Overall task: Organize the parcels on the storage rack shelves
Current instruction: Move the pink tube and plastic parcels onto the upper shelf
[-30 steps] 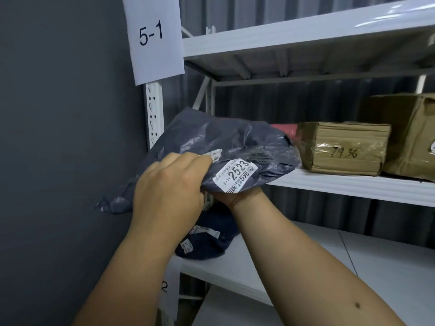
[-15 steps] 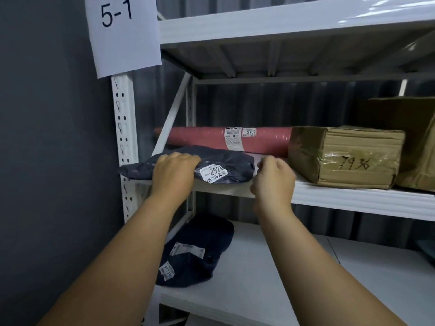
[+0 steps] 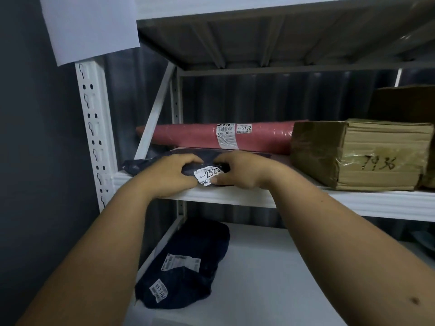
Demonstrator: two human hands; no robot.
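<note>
Middle white metal shelf of the storage rack: a flat dark grey plastic mailer bag lies at its left front corner, long side along the shelf edge. White sticker label on the bag's front face reads 2523.

Left hand on the bag's left half, fingers curled over its top, thumb at the front edge; it grips the bag. Right hand on the right half, fingers bent over the top, thumb pressing the lower corner of the label; it holds the bag too. Both forearms reach up from below.

Just behind the bag, a long pink wrapped roll lies along the back of the shelf, labelled 5732. To the right, a brown cardboard box sealed with clear tape, handwritten digits on its front, touching the roll's right end. A larger brown box behind it, partly cut off.

Lower shelf: a dark navy soft parcel with two white labels, near the left upright.

A white paper sheet hangs on the perforated white upright post. Dark grey wall to the left.
</note>
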